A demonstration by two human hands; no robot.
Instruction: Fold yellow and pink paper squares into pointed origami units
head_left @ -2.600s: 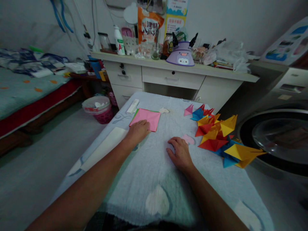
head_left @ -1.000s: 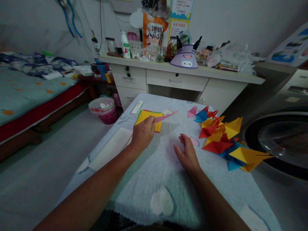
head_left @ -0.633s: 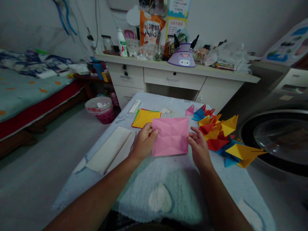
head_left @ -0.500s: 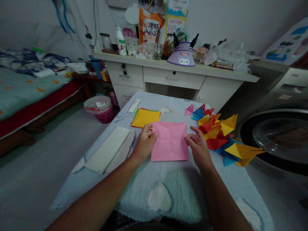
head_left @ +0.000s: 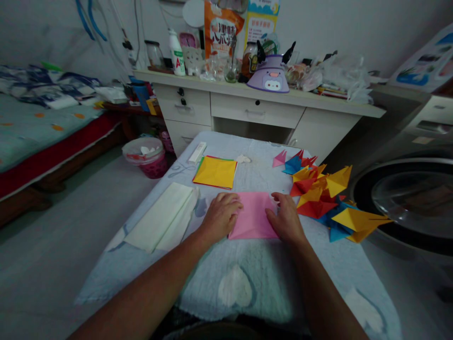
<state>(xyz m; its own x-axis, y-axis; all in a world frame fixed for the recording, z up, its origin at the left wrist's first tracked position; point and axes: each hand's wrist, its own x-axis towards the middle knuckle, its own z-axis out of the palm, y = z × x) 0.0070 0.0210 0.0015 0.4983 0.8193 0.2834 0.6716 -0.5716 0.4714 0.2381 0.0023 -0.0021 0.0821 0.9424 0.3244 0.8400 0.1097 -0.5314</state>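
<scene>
A square of pink origami paper [head_left: 253, 218] lies on the cloth-covered table [head_left: 212, 278] in front of me. My left hand [head_left: 222, 215] rests over its left edge, the fingers reaching onto the paper. At the right edge is my right hand [head_left: 285, 215], its thumb on the sheet and its index finger apart near the top corner. Beyond the pink sheet lies a stack of coloured paper squares [head_left: 215, 172], yellow on top. Several folded paper figures [head_left: 318, 196] in yellow, red, blue and pink are heaped to the right of my right hand.
A folded white cloth or paper [head_left: 161, 215] lies at the table's left side. A small white box [head_left: 197, 152] is near the far left corner. Behind stands a cabinet [head_left: 187, 101] with jars and bags; a washing machine [head_left: 421, 141] is at right, a pink bin [head_left: 150, 160] at left.
The pink paper has gone from being held between both hands' fingertips to lying lower on the table. My hands have loosened and spread over its side edges.
</scene>
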